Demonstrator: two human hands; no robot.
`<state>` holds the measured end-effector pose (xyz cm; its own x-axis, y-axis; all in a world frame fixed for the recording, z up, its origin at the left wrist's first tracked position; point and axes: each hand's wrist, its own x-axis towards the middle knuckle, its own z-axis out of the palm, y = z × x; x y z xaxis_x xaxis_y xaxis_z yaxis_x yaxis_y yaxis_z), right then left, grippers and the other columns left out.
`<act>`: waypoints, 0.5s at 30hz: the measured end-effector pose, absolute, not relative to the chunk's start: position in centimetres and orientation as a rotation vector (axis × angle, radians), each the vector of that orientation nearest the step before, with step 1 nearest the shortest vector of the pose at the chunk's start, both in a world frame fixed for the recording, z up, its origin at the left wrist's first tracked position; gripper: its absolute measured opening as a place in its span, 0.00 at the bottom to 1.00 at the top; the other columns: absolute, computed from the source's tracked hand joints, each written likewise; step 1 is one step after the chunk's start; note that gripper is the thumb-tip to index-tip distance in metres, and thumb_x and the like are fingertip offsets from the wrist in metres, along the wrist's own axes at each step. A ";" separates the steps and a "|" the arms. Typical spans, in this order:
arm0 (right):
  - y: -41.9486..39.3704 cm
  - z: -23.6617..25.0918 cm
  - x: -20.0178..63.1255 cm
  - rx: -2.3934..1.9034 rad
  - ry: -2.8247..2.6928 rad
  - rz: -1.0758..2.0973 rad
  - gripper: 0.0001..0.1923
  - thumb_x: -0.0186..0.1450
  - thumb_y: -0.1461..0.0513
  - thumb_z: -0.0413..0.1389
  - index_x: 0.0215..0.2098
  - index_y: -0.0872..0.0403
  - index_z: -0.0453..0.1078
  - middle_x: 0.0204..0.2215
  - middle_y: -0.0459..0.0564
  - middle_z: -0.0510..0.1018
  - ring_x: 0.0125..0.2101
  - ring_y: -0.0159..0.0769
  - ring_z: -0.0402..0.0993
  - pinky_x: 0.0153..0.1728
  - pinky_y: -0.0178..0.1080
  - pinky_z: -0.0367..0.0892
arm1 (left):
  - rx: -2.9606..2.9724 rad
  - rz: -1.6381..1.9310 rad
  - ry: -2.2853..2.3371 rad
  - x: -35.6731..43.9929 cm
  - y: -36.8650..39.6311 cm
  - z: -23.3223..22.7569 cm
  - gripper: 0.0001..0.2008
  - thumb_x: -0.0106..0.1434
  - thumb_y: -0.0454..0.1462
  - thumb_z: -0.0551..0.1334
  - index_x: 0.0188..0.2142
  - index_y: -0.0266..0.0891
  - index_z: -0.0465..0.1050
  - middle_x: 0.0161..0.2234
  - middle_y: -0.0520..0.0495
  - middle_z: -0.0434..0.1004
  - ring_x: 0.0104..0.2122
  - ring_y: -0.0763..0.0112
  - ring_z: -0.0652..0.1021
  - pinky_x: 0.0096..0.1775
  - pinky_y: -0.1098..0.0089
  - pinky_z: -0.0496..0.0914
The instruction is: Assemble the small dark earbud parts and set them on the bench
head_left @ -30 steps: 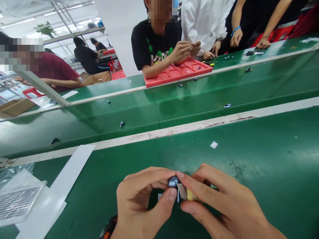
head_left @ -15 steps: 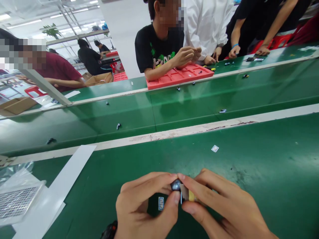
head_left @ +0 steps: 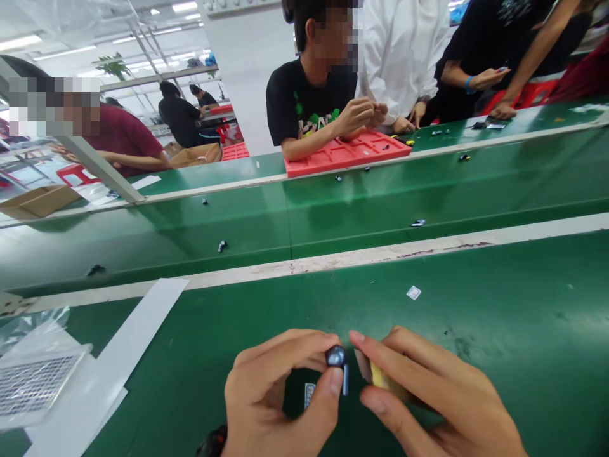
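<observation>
A shiny dark-blue wireless earbud is pinched between thumb and fingertips of my left hand, its stem hanging down on the right. Just across a narrow gap, my right hand is closed around a small piece with a yellow band and a greyish flat end facing the earbud. Most of that piece is hidden by my fingers, so its kind is unclear. Under my left hand a small blue-and-white printed label lies on the green bench, partly covered by the thumb.
Another small label lies ahead to the right. White paper strips and a gridded tray are at left. Beyond the pale ledge, several earbuds lie on the green belt. A co-worker leans over a red tray opposite.
My right hand has drawn the yellow-banded piece away to the right, off the earbud, which now shows its stem. My left hand stays nearly in place. Across the bench, a co-worker's hand has lifted.
</observation>
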<state>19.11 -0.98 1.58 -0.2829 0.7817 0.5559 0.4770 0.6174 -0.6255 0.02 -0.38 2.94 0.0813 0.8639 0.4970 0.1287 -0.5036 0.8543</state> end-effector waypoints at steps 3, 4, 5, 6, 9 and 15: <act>-0.2 0.6 19.1 -1.098 -1.953 0.369 0.15 0.71 0.63 0.53 0.54 0.53 0.71 0.27 0.46 0.74 0.24 0.33 0.73 0.24 0.33 0.71 | 1.706 1.525 1.004 0.2 -0.4 3.1 0.21 0.55 0.21 0.65 0.43 0.44 0.82 0.36 0.49 0.85 0.30 0.70 0.83 0.33 0.76 0.78; 0.1 0.0 19.1 -1.173 -1.976 0.337 0.13 0.71 0.63 0.52 0.52 0.54 0.73 0.26 0.47 0.73 0.23 0.34 0.73 0.24 0.35 0.71 | 1.694 1.544 1.012 0.3 -0.4 3.2 0.21 0.55 0.21 0.65 0.43 0.44 0.82 0.36 0.50 0.85 0.30 0.71 0.83 0.33 0.76 0.78; 0.5 -0.6 19.1 -1.269 -2.001 0.294 0.13 0.72 0.61 0.51 0.50 0.55 0.74 0.26 0.49 0.74 0.24 0.36 0.73 0.24 0.37 0.71 | 1.680 1.561 1.018 0.4 -0.4 3.2 0.20 0.55 0.22 0.65 0.42 0.44 0.82 0.35 0.50 0.85 0.31 0.71 0.83 0.34 0.76 0.78; 0.7 -1.2 19.1 -1.366 -2.023 0.248 0.14 0.72 0.60 0.50 0.48 0.55 0.76 0.27 0.51 0.75 0.25 0.40 0.74 0.25 0.40 0.72 | 1.669 1.576 1.021 0.5 -0.4 3.3 0.20 0.55 0.22 0.65 0.42 0.44 0.82 0.35 0.50 0.85 0.32 0.70 0.83 0.35 0.76 0.78; 1.0 -1.8 19.1 -1.490 -2.005 0.274 0.17 0.73 0.58 0.47 0.46 0.54 0.76 0.34 0.57 0.78 0.35 0.48 0.76 0.31 0.45 0.74 | 1.678 1.582 1.012 0.6 -0.3 3.4 0.20 0.55 0.22 0.65 0.42 0.45 0.83 0.35 0.50 0.84 0.35 0.70 0.83 0.36 0.77 0.77; -1.0 2.7 18.0 -1.174 -1.696 1.150 0.25 0.75 0.47 0.41 0.33 0.49 0.73 0.27 0.48 0.80 0.27 0.36 0.77 0.29 0.33 0.74 | 1.821 1.456 0.970 0.3 -0.1 3.0 0.22 0.56 0.23 0.66 0.46 0.47 0.82 0.39 0.51 0.83 0.34 0.73 0.82 0.36 0.79 0.76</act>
<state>18.02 -1.03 2.65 -0.2879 0.9533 0.0910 0.2679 0.1714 -0.9481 0.32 -0.14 2.98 0.1282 0.8363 0.5331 0.1699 -0.5481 0.8190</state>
